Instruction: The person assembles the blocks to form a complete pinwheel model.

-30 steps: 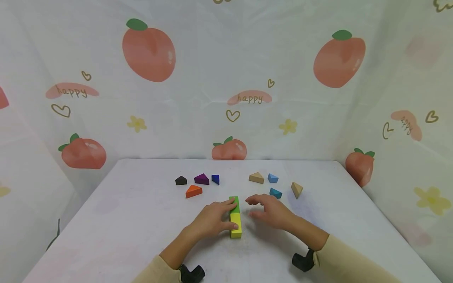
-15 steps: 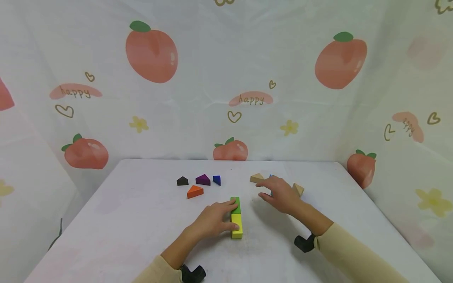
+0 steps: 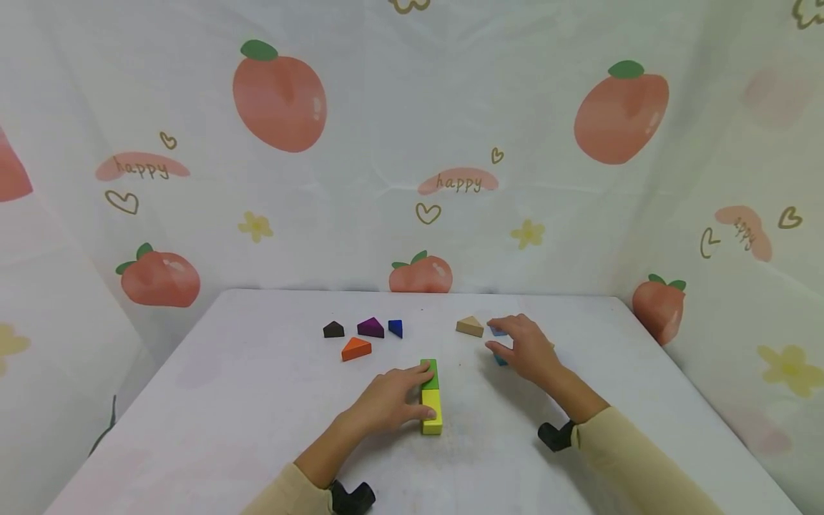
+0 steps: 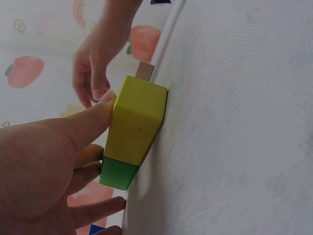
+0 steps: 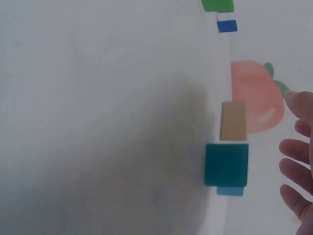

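A green block (image 3: 433, 381) and a yellow block (image 3: 432, 402) lie end to end in line at the table's middle. My left hand (image 3: 391, 398) rests on them, index fingertip on the green one and thumb on the yellow one. In the left wrist view the thumb (image 4: 93, 120) touches the yellow block's edge. Over the right-hand group hovers my right hand (image 3: 524, 347), fingers spread and holding nothing. Beneath its fingers show a teal triangular block (image 3: 500, 360) and a light blue one (image 3: 498, 331), both partly hidden. The right wrist view has the teal block's square face (image 5: 227, 165) toward it.
A wooden triangular block (image 3: 470, 327) lies left of my right hand; another is mostly hidden behind that hand. At the back left sit black (image 3: 333, 330), purple (image 3: 370, 328), blue (image 3: 395, 328) and orange (image 3: 357, 350) blocks. A patterned curtain (image 3: 360, 179) hangs behind the table.
My right hand has moved right and away from me, from beside the green block to over the teal and light blue blocks. My left hand stays on the green and yellow blocks.
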A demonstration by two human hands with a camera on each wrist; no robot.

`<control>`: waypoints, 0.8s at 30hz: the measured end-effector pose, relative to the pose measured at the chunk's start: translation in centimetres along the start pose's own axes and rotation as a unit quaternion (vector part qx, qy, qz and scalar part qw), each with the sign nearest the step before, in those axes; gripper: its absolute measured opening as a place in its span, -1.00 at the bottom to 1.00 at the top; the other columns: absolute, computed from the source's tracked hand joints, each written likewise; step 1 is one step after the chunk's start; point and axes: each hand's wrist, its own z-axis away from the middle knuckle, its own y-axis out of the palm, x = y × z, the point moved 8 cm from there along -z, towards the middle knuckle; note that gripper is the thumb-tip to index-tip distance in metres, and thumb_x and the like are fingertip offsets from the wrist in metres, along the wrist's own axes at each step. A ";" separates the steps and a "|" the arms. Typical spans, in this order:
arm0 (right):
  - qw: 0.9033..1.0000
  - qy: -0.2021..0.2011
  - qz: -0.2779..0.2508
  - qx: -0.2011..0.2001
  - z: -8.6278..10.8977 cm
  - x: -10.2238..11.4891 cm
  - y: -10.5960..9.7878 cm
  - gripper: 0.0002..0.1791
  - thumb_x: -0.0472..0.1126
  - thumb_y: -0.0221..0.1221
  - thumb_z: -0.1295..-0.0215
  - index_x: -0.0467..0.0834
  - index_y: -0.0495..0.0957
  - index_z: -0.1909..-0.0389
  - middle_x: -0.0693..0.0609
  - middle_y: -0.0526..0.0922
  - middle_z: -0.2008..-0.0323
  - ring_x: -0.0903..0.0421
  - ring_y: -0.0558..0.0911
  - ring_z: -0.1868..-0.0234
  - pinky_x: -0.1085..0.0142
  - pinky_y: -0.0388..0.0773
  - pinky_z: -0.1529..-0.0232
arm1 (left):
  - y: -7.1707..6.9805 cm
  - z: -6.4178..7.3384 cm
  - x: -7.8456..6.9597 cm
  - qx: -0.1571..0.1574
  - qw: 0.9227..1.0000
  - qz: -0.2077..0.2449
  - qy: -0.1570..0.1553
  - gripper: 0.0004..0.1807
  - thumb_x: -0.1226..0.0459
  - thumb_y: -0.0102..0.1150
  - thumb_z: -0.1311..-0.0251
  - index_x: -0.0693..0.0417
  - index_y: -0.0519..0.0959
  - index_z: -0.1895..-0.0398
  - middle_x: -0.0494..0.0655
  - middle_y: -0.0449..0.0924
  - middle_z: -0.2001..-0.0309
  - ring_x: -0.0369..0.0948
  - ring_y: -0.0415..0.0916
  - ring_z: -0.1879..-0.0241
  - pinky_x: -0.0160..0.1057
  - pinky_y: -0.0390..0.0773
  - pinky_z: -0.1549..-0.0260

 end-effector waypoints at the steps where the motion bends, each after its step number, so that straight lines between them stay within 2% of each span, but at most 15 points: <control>1: 1.000 0.010 0.005 0.005 0.1 -0.3 0.1 -0.56 -0.20 0.45 -0.06 -0.27 0.63 0.03 -0.11 0.69 0.21 -0.01 0.54 0.21 0.10 0.56 0.21 | 0.0 0.0 0.0 0.000 1.000 0.000 0.002 -0.22 -0.10 0.33 -0.10 -0.14 0.36 -0.41 -0.23 0.22 -0.44 -0.04 0.24 -0.36 0.12 0.33 -0.21; 5: 0.999 0.033 0.031 0.025 0.6 -1.4 0.4 -0.54 -0.15 0.46 -0.04 -0.27 0.63 0.05 -0.09 0.65 0.32 0.00 0.50 0.28 0.13 0.49 0.28 | 0.1 0.0 0.0 -0.001 1.000 0.001 0.003 -0.23 -0.09 0.33 -0.11 -0.14 0.36 -0.41 -0.23 0.22 -0.43 -0.03 0.24 -0.35 0.13 0.33 -0.21; 15: 0.993 0.046 0.061 0.094 1.4 -2.9 1.1 -0.59 -0.07 0.43 -0.07 -0.21 0.66 0.10 0.08 0.50 0.48 0.10 0.38 0.38 0.24 0.35 0.38 | 0.3 -0.2 0.4 -0.001 1.000 0.006 -0.008 -0.21 -0.11 0.33 -0.10 -0.16 0.35 -0.41 -0.25 0.21 -0.44 -0.04 0.23 -0.36 0.16 0.30 -0.22; 24: 0.979 0.063 0.068 0.182 1.0 -3.5 1.9 -0.73 -0.08 0.38 -0.15 -0.17 0.70 0.22 0.17 0.44 0.55 0.15 0.35 0.43 0.30 0.32 0.41 | 0.5 -0.3 0.6 -0.003 1.000 0.008 -0.011 -0.21 -0.12 0.33 -0.09 -0.19 0.35 -0.41 -0.27 0.21 -0.44 -0.05 0.23 -0.36 0.15 0.29 -0.22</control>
